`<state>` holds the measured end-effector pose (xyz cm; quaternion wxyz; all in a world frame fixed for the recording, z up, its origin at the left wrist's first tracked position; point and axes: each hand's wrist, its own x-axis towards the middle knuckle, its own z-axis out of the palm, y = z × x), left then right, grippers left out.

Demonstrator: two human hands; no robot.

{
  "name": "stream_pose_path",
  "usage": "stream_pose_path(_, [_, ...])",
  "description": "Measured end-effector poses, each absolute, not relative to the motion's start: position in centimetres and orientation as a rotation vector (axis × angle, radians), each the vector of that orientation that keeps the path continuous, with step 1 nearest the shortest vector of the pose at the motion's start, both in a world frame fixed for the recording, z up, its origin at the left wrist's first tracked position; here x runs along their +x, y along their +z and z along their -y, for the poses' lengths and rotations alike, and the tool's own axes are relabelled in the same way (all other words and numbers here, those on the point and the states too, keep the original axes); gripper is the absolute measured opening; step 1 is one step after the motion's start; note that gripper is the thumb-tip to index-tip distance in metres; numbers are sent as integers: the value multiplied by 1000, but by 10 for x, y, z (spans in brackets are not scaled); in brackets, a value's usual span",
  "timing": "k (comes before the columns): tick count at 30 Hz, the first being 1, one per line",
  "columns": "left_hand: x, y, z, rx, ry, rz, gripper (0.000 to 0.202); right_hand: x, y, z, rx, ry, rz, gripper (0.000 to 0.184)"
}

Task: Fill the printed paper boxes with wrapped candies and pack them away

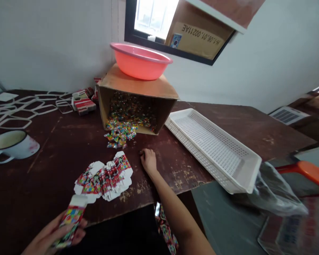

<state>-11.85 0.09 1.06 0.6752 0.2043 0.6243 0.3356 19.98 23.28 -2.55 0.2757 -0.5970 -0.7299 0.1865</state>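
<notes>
My left hand [57,232] is closed around a small printed candy box [72,216], colourful with a white end flap, at the table's front edge. My right hand [149,162] rests on the brown table with its fingers curled together; whatever is in them, if anything, is hidden. Left of it lies a fanned row of flat printed cartons [106,177] with white flaps. Wrapped candies [119,132] spill out of a cardboard box [138,86] lying on its side, just beyond my right hand.
A pink basin [140,62] sits on top of the cardboard box. White perforated trays [215,145] are stacked at the right, overhanging the table edge. An enamel mug [14,146] and rubber-band-like loops [23,109] are at the left. More printed boxes [166,228] show below the edge.
</notes>
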Motion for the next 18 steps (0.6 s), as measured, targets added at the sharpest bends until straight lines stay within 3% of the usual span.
stream_pose_path(4, [-70, 21, -19, 661, 672, -1229, 46, 212, -17, -139, -1636, 637, 1841, 25])
stream_pose_path(9, [-10, 11, -18, 802, 584, -1070, 49, 185, 26, -60, -1252, 1191, 1905, 22])
stream_pose_path(13, [13, 9, 3, 866, 532, -938, 43, 180, 42, -58, -1360, 994, 1950, 21])
stream_pose_path(18, [9, 13, 16, 757, 580, -943, 28, 181, 38, -48, -1114, 1005, 2200, 19])
